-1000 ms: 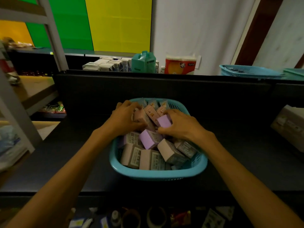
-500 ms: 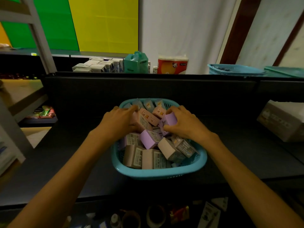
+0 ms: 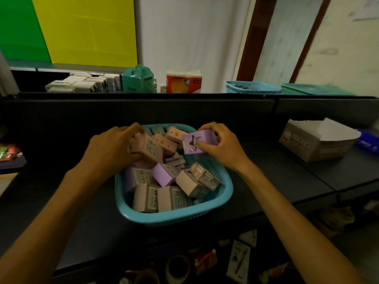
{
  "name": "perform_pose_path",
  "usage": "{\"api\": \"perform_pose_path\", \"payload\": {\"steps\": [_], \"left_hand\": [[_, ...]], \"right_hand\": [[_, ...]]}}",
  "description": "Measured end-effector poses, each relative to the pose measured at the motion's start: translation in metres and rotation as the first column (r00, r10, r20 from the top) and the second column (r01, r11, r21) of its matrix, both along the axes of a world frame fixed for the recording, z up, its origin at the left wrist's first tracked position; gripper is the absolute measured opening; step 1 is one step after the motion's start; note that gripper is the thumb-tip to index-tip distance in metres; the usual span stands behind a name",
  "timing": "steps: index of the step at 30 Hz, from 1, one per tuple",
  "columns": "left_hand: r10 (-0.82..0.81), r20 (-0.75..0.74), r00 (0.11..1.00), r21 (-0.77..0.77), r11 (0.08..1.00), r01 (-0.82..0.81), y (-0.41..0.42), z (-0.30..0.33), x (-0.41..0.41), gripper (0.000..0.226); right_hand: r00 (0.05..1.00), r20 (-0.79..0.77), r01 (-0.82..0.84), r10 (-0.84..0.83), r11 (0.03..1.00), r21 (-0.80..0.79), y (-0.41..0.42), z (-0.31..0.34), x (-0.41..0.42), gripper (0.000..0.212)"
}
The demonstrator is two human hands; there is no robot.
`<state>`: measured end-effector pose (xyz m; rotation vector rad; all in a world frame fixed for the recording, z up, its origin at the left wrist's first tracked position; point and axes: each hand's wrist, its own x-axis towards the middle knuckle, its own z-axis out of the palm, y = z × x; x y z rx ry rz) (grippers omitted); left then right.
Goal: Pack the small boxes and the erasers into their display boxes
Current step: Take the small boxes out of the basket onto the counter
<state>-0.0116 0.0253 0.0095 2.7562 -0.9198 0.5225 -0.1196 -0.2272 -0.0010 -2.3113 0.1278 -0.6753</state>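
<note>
Over a blue basket (image 3: 174,219) of small boxes on the dark desk (image 3: 287,181), a person's right hand (image 3: 223,146) pinches a purple box (image 3: 198,141) while the left hand (image 3: 110,146) grips a pink box (image 3: 148,148); either loose hold could let a box drop back.

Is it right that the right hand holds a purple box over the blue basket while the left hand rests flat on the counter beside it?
Not quite. The right hand does hold a purple box over the blue basket, but the left hand is not on the counter: in the head view it is inside the basket, gripping a pink box.
</note>
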Motion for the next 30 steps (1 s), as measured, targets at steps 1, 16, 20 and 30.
{"api": "perform_pose_path", "payload": {"steps": [1, 16, 20, 30], "left_hand": [[-0.009, 0.0, 1.0, -0.028, 1.0, 0.009, 0.002, 0.002, -0.001, 0.068], [-0.308, -0.031, 0.951, -0.586, 0.776, 0.232, -0.046, 0.041, -0.072, 0.059], [-0.353, 0.004, 0.936, -0.596, 0.751, 0.285, -0.1, 0.043, -0.11, 0.06], [-0.392, -0.041, 0.919, -0.61, 0.738, 0.288, -0.259, -0.006, -0.187, 0.06]], "right_hand": [[0.999, 0.032, -0.008, 0.006, 0.999, 0.04, -0.004, 0.002, -0.004, 0.032], [0.971, 0.238, -0.035, -0.037, 0.956, 0.292, -0.088, 0.004, -0.093, 0.028], [0.965, 0.256, -0.036, -0.056, 0.94, 0.339, -0.128, -0.005, -0.131, 0.027], [0.978, 0.158, 0.064, -0.136, 0.917, 0.395, -0.262, -0.05, -0.21, 0.035]]}}
